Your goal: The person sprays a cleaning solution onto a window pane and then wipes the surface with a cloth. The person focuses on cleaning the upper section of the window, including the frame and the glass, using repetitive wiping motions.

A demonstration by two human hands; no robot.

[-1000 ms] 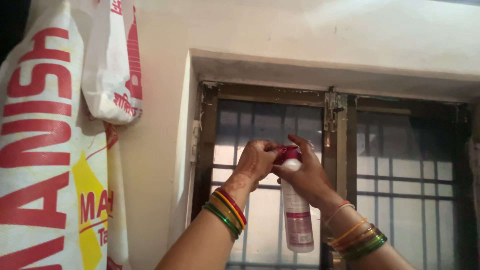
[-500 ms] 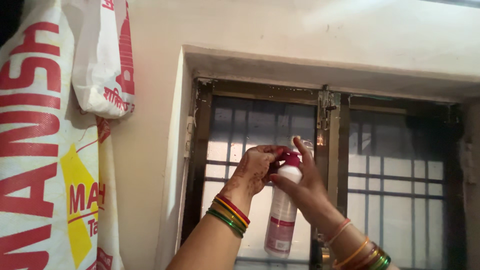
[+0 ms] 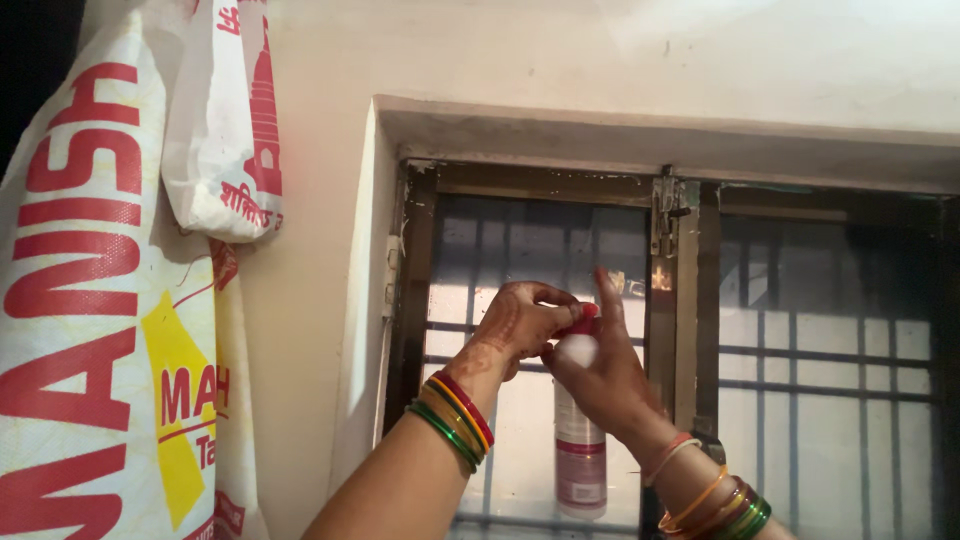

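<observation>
Spray bottle (image 3: 580, 450) upright, right hand (image 3: 600, 385) gripping neck, left hand (image 3: 525, 325) pinching cap

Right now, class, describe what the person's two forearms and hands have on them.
The left hand bears dark henna patterns, with red, orange and green bangles at its wrist. The right hand has thin red and orange bands, then orange, dark and green bangles. Both forearms are sleeveless.

Both forearms rise from below with bangled wrists, the left hand (image 3: 522, 325) curled so its fingertips pinch at the top of the grip, and the right hand (image 3: 592, 375) just beneath it, wrapped closed with the forefinger pointing straight up
</observation>
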